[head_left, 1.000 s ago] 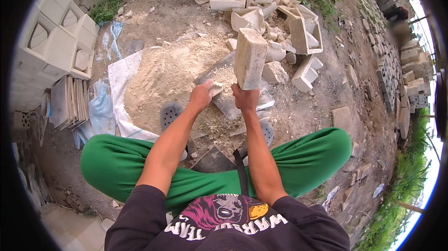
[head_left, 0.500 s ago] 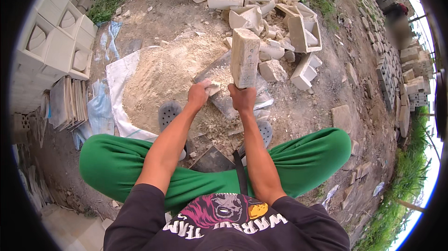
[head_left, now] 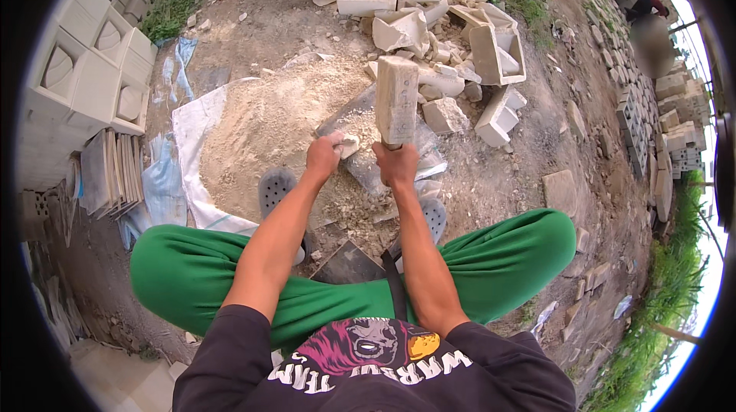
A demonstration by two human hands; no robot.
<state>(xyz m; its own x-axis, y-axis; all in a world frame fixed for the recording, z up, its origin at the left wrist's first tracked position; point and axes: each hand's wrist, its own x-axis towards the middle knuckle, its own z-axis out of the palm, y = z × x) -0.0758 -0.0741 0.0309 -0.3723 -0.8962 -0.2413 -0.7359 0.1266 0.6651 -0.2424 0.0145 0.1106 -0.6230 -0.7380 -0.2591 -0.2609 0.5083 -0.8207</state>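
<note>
My right hand is closed around the handle of a mallet with a long, worn wooden block head. The head points away from me, above the ground. To its left, my left hand pinches a pale broken chunk of block over a dark flat slab. Crumbs and dust lie on that slab. Mallet and chunk are apart. Beside the left hand spreads a heap of crushed, sandy material on a white sheet.
Broken pale blocks pile up beyond the mallet. Stacked hollow blocks and thin boards stand at the left. My feet in grey clogs flank the work spot. Another person is at the far right.
The far end of the mallet head has dropped slightly toward me. My left hand still holds the chunk in nearly the same place.
</note>
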